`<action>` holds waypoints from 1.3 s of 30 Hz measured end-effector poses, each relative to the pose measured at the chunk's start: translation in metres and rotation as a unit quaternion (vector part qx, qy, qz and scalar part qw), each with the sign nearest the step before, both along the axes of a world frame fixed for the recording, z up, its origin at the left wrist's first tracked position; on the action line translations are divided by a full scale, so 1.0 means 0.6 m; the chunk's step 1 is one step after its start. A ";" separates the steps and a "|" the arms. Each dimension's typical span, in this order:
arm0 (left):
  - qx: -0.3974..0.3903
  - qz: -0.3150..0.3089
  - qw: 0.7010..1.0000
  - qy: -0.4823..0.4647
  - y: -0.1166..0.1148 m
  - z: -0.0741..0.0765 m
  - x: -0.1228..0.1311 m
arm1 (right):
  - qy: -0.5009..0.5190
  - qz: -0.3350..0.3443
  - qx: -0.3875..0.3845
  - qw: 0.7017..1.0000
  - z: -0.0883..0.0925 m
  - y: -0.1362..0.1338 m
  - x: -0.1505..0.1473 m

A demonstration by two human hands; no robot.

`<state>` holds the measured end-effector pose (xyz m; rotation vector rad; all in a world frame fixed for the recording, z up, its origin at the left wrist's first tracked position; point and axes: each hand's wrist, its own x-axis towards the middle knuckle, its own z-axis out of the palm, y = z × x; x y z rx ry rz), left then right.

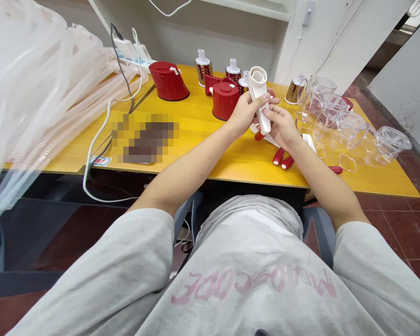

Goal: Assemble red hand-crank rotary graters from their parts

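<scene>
Both hands hold a white plastic crank arm [261,105] above the table, its round, hollow end tilted up and away from me. My left hand [244,112] is closed around its left side, thumb across the front. My right hand [283,122] grips its lower right part with thumb and fingers. Below them lie red handles [278,156], partly hidden by the right hand and forearm, and more white plastic pieces [308,140]. Just left of my left hand stands a red grater base [225,100].
Another red base [168,81] and metal grater drums [203,69] stand at the back of the yellow table [196,149]. Clear plastic hoppers [352,123] crowd the right side. A pixelated dark object [149,142], a white cable [107,116] and hanging plastic bags [56,84] are on the left.
</scene>
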<state>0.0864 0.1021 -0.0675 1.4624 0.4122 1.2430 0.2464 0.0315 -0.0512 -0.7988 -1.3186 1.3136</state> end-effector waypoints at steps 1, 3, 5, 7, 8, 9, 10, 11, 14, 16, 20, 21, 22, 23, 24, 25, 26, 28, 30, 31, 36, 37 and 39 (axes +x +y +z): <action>-0.001 -0.002 1.000 0.012 0.001 0.000 -0.001 | 0.002 0.000 -0.002 1.000 0.003 -0.001 -0.001; -0.006 -0.012 0.999 0.036 0.004 0.000 -0.004 | 0.009 -0.004 -0.012 1.000 0.008 -0.001 -0.001; -0.011 -0.018 0.998 0.050 0.006 0.000 -0.005 | 0.022 -0.014 -0.023 0.999 0.011 0.001 0.000; -0.013 -0.016 0.998 0.052 0.006 -0.001 -0.005 | 0.035 -0.013 -0.029 0.999 0.011 0.004 0.003; -0.013 -0.012 0.999 0.047 0.006 -0.001 -0.004 | 0.041 -0.008 -0.028 0.999 0.010 0.005 0.004; -0.012 -0.009 0.999 0.040 0.006 0.000 -0.004 | 0.045 -0.001 -0.026 0.999 0.009 0.005 0.005; -0.011 -0.007 0.999 0.034 0.006 0.000 -0.004 | 0.048 0.009 -0.022 0.999 0.009 0.005 0.006; -0.011 -0.006 0.999 0.030 0.007 0.000 -0.003 | 0.048 0.018 -0.017 0.999 0.008 0.005 0.006; -0.016 0.001 1.000 0.027 0.009 -0.002 0.000 | 0.041 0.029 -0.006 0.999 0.006 0.004 0.005; -0.022 0.011 1.000 0.018 0.011 -0.004 0.003 | 0.036 0.022 -0.002 0.999 0.004 0.006 0.004; -0.030 0.024 0.999 -0.003 0.002 -0.003 0.011 | 0.044 0.009 0.010 0.999 -0.006 0.016 0.003; -0.035 0.028 0.999 -0.006 -0.002 -0.001 0.013 | 0.046 0.008 0.012 0.999 -0.008 0.019 0.003; -0.040 0.030 0.999 -0.010 -0.008 0.002 0.013 | 0.048 0.009 0.014 0.999 -0.010 0.021 0.004; -0.046 0.031 0.998 -0.014 -0.014 0.006 0.013 | 0.049 0.011 0.017 0.999 -0.011 0.022 0.004; -0.051 0.032 0.998 -0.017 -0.020 0.010 0.013 | 0.050 0.014 0.020 0.998 -0.011 0.023 0.003; -0.056 0.035 0.998 -0.018 -0.026 0.014 0.012 | 0.052 0.016 0.024 0.998 -0.011 0.023 0.003; -0.058 0.039 0.997 -0.016 -0.030 0.017 0.012 | 0.054 0.017 0.028 0.998 -0.011 0.022 0.001; -0.058 0.047 0.997 -0.010 -0.036 0.022 0.010 | 0.052 0.010 0.033 0.998 -0.011 0.020 -0.002; -0.058 0.048 0.997 -0.013 -0.038 0.023 0.009 | 0.043 -0.002 0.032 0.999 -0.011 0.019 -0.004; -0.062 0.045 0.997 -0.015 -0.037 0.023 0.009 | 0.038 -0.004 0.032 0.999 -0.011 0.018 -0.005; -0.095 0.076 0.993 -0.003 -0.035 0.027 0.009 | 0.032 0.027 0.040 0.998 -0.011 0.014 -0.006; -0.094 0.087 0.992 -0.003 -0.036 0.029 0.009 | 0.034 0.036 0.041 0.998 -0.012 0.013 -0.007; -0.084 0.100 0.991 -0.002 -0.040 0.034 0.009 | 0.037 0.048 0.045 0.997 -0.013 0.012 -0.010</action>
